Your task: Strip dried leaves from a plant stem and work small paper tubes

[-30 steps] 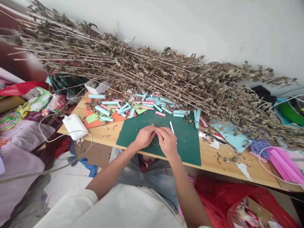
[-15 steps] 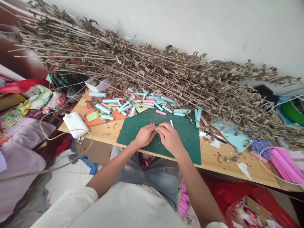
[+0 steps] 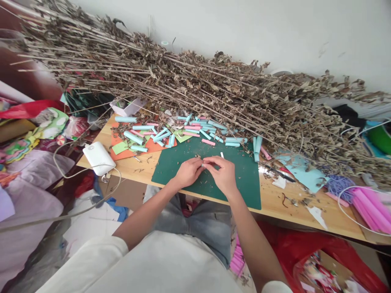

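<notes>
1. Fingers of your left hand (image 3: 188, 172) and right hand (image 3: 222, 172) are narrowly pinching a pale piece (image 3: 203, 165).
2. You're holding it near the tabletop's (image 3: 131, 170) front edge.
3. Fingers are hiding its direction and long axis.

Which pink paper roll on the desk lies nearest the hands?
The pink roll on the green mat, just beyond the right hand; the other pink rolls lie farther off.

The premises are a cluttered indoor craft area; whether home or small workshop cannot be determined. A wooden surface (image 3: 275, 203) before a pale wall (image 3: 244, 28) carries a green cutting mat (image 3: 247, 179), blue and pink rolls (image 3: 133, 137) and coloured sheets (image 3: 308, 176), with dried plants (image 3: 195, 85) heaped behind. Cloth (image 3: 36, 179) is piled at left; a red bag (image 3: 284, 240) of scraps (image 3: 320, 272) sits low at right.
</notes>
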### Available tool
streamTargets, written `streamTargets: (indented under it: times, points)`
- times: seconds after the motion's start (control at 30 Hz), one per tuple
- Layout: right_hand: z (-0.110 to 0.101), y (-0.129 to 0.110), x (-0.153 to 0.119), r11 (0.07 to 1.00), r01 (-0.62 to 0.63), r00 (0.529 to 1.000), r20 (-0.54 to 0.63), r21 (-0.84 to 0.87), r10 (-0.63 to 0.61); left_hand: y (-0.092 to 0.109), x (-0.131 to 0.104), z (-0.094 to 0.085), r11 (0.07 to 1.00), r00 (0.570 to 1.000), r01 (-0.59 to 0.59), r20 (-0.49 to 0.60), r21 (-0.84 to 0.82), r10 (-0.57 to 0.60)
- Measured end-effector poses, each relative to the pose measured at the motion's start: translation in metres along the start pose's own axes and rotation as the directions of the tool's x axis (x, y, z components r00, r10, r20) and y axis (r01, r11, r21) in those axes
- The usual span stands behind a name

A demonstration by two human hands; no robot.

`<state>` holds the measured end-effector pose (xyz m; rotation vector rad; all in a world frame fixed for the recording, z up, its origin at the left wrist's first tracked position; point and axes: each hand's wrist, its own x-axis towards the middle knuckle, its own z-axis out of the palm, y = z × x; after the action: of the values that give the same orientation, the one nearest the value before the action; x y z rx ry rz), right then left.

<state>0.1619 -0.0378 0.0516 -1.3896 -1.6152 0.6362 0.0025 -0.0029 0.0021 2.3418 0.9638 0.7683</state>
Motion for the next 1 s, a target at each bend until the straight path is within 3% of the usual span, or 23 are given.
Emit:
streamTargets:
  times: [0.2, 0.4, 0.53, 0.63, 0.8, 1.0]
  points:
    - [0.008, 0.003, -0.006, 0.965, 0.220, 0.973, -0.045, -0.142, -0.228, 0.001, 0.000, -0.002, 1.000, 1.000, 0.020, -0.011, -0.014, -0.020]
    - [0.009, 0.009, -0.014, 0.962, 0.234, 0.964, -0.092, -0.142, -0.248, 0.000, 0.000, -0.001, 1.000, 1.000, 0.014, -0.005, -0.021, -0.014]
    - [0.007, 0.010, -0.017, 0.915, 0.274, 0.954, -0.035, -0.296, -0.297, -0.001, 0.000, -0.001, 0.998, 1.000, 0.017, 0.003, -0.056, -0.017]
    - [0.007, 0.005, -0.018, 0.893, 0.259, 0.963, 0.032, -0.368, -0.266, 0.000, 0.002, -0.002, 0.997, 1.000, 0.021, -0.011, -0.081, -0.022]
    - [0.008, -0.001, -0.018, 0.961, 0.108, 0.991, -0.047, -0.254, -0.124, 0.001, 0.002, -0.003, 0.996, 0.999, 0.045, -0.014, -0.072, -0.046]
    - [0.015, 0.000, -0.019, 0.966, 0.100, 0.994, -0.026, -0.239, -0.110, -0.002, 0.002, 0.000, 0.996, 0.999, 0.039, -0.024, -0.076, -0.041]
